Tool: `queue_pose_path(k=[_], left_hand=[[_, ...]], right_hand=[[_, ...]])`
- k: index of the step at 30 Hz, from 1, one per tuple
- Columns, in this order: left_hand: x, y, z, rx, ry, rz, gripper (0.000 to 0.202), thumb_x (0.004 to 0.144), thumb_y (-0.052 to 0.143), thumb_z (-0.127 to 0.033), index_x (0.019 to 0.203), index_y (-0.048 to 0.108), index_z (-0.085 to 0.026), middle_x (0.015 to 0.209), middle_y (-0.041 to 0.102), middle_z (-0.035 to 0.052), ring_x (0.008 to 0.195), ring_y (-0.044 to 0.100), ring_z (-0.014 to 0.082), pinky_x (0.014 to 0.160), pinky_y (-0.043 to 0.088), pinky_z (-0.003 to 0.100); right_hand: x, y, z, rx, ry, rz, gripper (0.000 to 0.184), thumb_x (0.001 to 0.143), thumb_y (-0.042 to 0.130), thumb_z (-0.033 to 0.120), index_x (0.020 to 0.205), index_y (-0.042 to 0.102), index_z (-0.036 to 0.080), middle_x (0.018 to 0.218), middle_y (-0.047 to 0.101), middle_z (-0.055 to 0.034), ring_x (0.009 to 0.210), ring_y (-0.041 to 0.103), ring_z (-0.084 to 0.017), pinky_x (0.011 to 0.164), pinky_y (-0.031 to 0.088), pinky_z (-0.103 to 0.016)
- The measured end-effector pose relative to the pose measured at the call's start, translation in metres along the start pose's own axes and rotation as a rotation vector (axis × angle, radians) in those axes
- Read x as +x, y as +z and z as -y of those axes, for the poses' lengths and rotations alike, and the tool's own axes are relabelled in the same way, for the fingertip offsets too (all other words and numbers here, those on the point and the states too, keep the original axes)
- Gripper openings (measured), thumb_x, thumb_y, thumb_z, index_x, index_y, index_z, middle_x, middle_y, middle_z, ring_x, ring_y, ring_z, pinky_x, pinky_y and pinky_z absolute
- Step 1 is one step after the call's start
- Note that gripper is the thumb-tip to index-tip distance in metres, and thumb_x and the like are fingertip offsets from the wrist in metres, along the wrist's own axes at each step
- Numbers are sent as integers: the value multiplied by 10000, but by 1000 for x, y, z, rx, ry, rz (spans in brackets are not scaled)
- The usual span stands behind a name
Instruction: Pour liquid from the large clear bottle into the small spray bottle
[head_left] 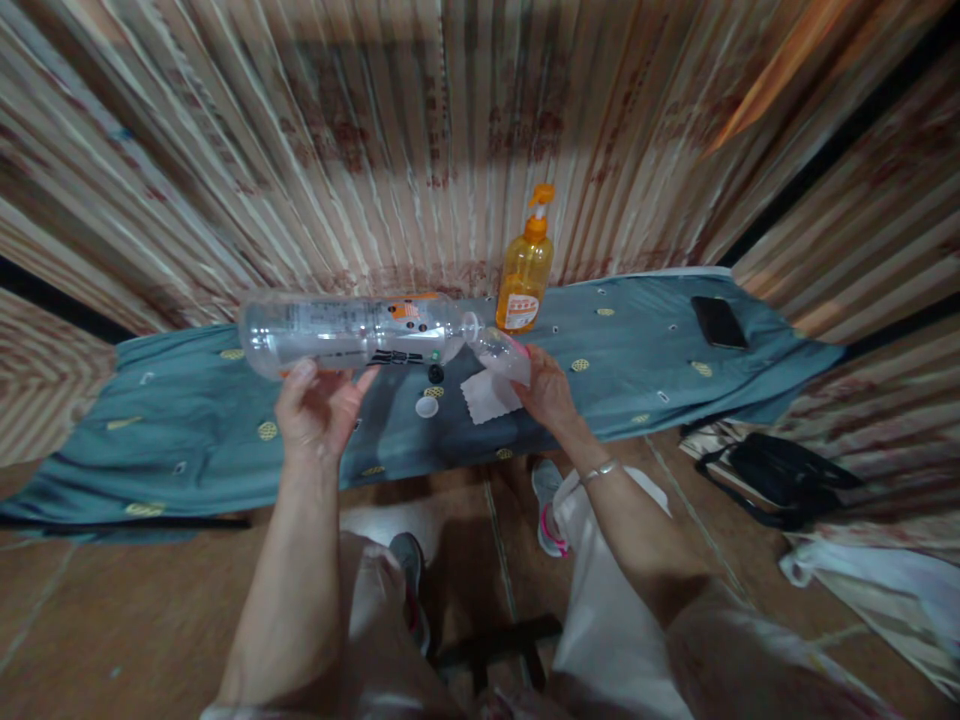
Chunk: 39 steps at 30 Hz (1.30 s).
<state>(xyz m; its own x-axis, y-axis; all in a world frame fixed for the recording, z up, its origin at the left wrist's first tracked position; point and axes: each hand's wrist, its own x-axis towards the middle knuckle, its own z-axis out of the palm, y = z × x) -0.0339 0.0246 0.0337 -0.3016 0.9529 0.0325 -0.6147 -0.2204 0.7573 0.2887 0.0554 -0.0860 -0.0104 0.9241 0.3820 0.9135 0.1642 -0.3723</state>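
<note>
My left hand [319, 410] grips a large clear plastic bottle [345, 335] from below, thumb on the near side. The bottle lies level above the table, its neck pointing right, with an orange and black label print. In my right hand [549, 388] is a small clear plastic container [501, 352] with pink at its right end; its exact kind is unclear. Its narrow left end meets the large bottle's mouth, or nearly so. Below on the cloth are a white cap [427, 407], a small black round piece [436, 374] and a pale scalloped cloth [489, 398].
An orange pump bottle [525, 285] stands behind my right hand. A dark phone [718, 322] lies at the right of the table with its blue-green cover [225, 430]. Pleated curtains [375, 150] hang behind. A black bag [787, 470] rests at the lower right.
</note>
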Motion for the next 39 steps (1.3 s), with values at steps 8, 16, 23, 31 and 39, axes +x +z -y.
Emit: queue_pose_path(k=[8, 16, 23, 31, 39], left_hand=[[0, 1, -1, 0, -10, 1, 166, 826, 797, -279, 861, 636, -257, 844, 777, 5, 999, 779, 274, 1096, 625, 592], [0, 1, 0, -7, -7, 6, 138, 800, 764, -255, 850, 635, -258, 845, 787, 8, 1001, 778, 269, 1083, 636, 577], [-1, 3, -1, -28, -10, -2, 115, 811, 710, -226, 903, 649, -258, 881, 806, 17, 997, 776, 264, 1072, 642, 584], [-1, 2, -1, -17, -3, -7, 125, 831, 744, -246, 916, 654, -257, 886, 798, 14, 1025, 776, 270, 1074, 644, 583], [-1, 4, -1, -2, -2, -19, 124, 855, 742, -272, 959, 676, -270, 927, 811, 15, 1094, 779, 288, 1090, 635, 594]], right_hand=[[1, -3, 3, -29, 9, 41, 679, 959, 750, 222, 1579, 526, 59, 1506, 669, -301, 1400, 658, -397, 1225, 529, -572], [1, -4, 3, -19, 12, 26, 665, 956, 744, 223, 1564, 531, 56, 1498, 676, -297, 1384, 663, -392, 1187, 555, -555], [1, -3, 3, -30, 15, 26, 674, 938, 717, 206, 1560, 517, 43, 1501, 681, -307, 1389, 675, -401, 1205, 552, -566], [0, 0, 1, -22, 11, 6, 673, 932, 720, 200, 1559, 528, 49, 1492, 688, -295, 1371, 675, -391, 1188, 559, -548], [0, -2, 3, -23, 4, 23, 696, 919, 727, 177, 1567, 518, 38, 1511, 679, -291, 1390, 659, -393, 1220, 530, -557]])
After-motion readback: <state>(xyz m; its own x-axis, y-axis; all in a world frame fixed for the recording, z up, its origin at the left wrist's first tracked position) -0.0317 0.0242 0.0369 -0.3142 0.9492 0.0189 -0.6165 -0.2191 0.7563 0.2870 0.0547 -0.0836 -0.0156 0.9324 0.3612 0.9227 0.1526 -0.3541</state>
